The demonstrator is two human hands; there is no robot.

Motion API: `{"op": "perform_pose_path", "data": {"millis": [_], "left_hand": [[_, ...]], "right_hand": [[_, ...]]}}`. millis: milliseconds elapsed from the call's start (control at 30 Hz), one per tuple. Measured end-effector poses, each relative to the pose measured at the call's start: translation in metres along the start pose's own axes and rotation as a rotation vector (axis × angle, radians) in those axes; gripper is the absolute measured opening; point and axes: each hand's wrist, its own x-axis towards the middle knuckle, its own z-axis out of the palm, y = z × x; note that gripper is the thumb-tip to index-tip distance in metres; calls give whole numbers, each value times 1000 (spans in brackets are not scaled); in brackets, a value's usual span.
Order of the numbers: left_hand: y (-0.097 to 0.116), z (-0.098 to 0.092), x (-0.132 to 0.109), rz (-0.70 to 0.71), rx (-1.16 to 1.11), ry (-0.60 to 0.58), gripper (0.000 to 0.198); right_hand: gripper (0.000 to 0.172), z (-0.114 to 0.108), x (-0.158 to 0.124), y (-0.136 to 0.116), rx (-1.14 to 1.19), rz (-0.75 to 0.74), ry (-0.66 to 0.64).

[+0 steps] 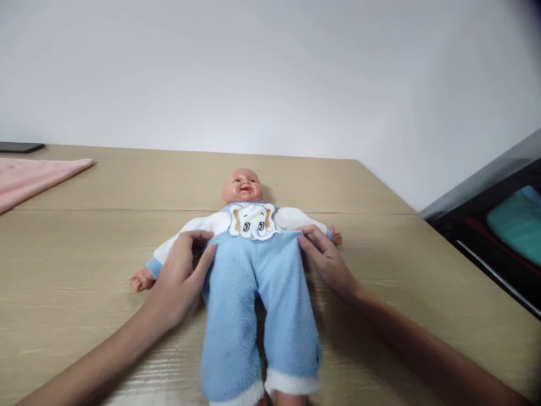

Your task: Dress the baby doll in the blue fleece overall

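Observation:
A baby doll (244,186) lies on its back on the wooden table (84,270), head toward the wall and arms spread. It wears a white top with an elephant face (252,221) on the chest and fuzzy light-blue trousers (236,299) with white cuffs. My left hand (188,262) pinches the trousers' waist at the left side, thumb and fingers closed on the cloth. On the opposite side, my right hand (323,256) grips the waistband the same way. The doll's feet are mostly cut off by the bottom edge of the view.
A pink cloth (38,177) lies at the far left, with a dark flat object (19,148) behind it. A white wall (253,73) borders the table's back. Beyond the right edge is a black container-like thing with a green item (518,223).

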Motion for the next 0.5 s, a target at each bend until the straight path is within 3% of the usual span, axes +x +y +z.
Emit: {"op": "perform_pose_path", "data": {"millis": [100,333,500], "left_hand": [[-1,-6,-6,-58,42,-72,47],[7,-16,15,-188,-63,-237,44],[-10,-13,22,-47,-62,-242,39]], "right_hand": [[36,6,12,11,113,117,6],[29,7,14,4,18,102,-68],[23,-3,11,4,-134,26,-18]]}}
